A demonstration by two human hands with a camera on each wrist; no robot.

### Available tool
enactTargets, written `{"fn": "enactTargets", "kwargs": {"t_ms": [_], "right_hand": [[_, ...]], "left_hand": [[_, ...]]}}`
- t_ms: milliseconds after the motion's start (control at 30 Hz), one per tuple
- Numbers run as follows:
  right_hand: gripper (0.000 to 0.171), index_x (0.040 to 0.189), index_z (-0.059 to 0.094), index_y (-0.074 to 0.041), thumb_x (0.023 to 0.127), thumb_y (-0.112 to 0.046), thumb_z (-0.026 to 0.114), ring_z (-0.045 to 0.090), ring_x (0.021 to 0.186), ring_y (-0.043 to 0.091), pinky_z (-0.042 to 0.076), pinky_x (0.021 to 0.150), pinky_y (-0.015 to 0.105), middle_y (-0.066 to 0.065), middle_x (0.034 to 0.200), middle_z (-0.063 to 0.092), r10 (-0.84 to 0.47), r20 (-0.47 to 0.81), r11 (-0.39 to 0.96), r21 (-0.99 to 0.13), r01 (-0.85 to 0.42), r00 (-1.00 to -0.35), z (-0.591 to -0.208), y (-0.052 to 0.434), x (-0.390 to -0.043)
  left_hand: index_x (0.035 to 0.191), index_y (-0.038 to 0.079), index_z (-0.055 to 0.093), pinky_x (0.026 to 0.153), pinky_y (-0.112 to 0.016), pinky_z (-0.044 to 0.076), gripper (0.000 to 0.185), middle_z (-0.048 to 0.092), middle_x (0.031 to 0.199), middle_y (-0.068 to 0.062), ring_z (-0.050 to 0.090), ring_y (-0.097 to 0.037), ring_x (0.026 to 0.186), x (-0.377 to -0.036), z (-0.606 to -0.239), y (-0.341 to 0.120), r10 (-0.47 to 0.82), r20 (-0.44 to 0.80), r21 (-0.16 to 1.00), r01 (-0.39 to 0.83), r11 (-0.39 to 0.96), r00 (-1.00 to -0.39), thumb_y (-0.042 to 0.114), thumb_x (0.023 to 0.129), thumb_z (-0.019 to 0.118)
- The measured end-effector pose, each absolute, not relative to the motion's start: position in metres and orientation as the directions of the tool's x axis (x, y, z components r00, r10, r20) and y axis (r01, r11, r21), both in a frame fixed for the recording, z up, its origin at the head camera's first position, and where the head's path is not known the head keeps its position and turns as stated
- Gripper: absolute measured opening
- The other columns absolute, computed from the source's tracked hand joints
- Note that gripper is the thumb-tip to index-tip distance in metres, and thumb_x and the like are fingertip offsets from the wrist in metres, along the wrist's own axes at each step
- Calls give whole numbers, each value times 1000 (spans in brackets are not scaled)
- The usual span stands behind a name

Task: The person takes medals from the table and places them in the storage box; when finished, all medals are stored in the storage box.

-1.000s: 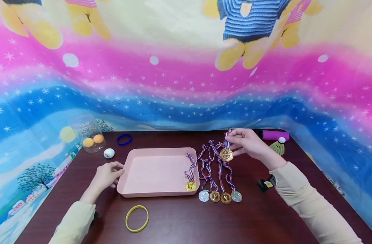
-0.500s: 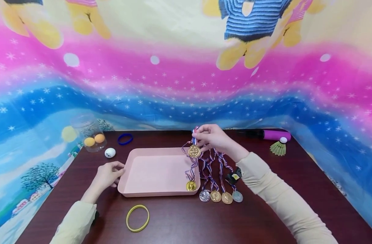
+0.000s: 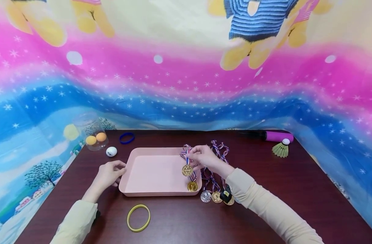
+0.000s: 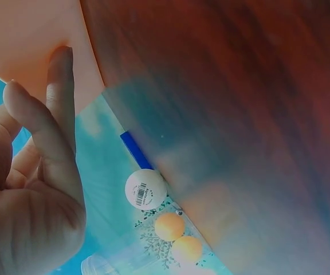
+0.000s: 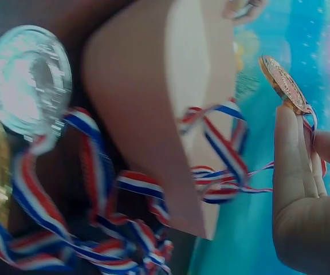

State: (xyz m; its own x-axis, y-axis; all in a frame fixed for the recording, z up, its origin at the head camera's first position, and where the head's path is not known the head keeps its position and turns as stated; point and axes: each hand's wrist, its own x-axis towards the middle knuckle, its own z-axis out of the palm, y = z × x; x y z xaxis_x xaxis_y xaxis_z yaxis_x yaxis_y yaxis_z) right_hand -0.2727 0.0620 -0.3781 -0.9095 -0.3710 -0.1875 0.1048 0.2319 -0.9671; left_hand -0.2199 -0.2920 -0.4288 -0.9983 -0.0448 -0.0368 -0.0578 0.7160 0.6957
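My right hand [image 3: 207, 158] pinches the striped ribbon of a gold medal [image 3: 187, 170] between thumb and fingers. That medal hangs over the right end of a pink tray [image 3: 155, 173]. Another gold medal [image 3: 192, 186] lies in the tray below it, its ribbon partly hidden. My left hand [image 3: 108, 174] touches the tray's left side; in the left wrist view a fingertip [image 4: 62, 60] rests against the wall. Right of the tray lie a silver medal [image 3: 205, 196] and gold-coloured medals [image 3: 216, 197] with tangled ribbons. The right wrist and its camera cover part of them.
A clear jar [image 3: 94, 140] with orange balls, a white ball [image 3: 111, 151] and a blue wristband [image 3: 126, 138] are at the back left. A yellow wristband [image 3: 138, 218] lies in front. A purple-handled pump [image 3: 279, 136] and a shuttlecock [image 3: 280, 149] sit at the back right.
My right hand has carried the gold medal leftward from above the other medals, then lowered it over the tray's right end. The left hand stays at the tray's left side.
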Motion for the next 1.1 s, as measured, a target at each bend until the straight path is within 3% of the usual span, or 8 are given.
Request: {"fn": "enactTargets", "kwargs": {"t_ms": [367, 633, 1100], "right_hand": [[8, 90, 57, 2, 91, -5, 61, 63, 54, 10, 59, 54, 28, 2, 69, 64, -341, -200, 240, -963, 121, -919, -405, 51, -262], [8, 92, 52, 5, 92, 0, 57, 63, 57, 12, 60, 57, 31, 5, 74, 61, -413, -199, 220, -969, 115, -889, -417, 46, -252], [8, 87, 54, 5, 90, 1, 60, 62, 55, 12, 59, 54, 30, 8, 73, 62, -393, -157, 358, -934, 7, -906, -419, 45, -244]], "left_hand": [[112, -2, 63, 45, -30, 55, 25, 71, 77, -12, 64, -15, 52, -220, -428, -294, -36, -16, 696, -37, 717, -999, 13, 92, 59], [112, -3, 62, 45, -29, 55, 25, 71, 77, -12, 64, -14, 52, -219, -427, -292, -31, -16, 698, -34, 715, -999, 13, 92, 58], [112, -2, 62, 45, -30, 55, 26, 71, 77, -11, 64, -14, 52, -220, -428, -291, -35, -25, 695, -42, 718, -999, 13, 92, 58]]}}
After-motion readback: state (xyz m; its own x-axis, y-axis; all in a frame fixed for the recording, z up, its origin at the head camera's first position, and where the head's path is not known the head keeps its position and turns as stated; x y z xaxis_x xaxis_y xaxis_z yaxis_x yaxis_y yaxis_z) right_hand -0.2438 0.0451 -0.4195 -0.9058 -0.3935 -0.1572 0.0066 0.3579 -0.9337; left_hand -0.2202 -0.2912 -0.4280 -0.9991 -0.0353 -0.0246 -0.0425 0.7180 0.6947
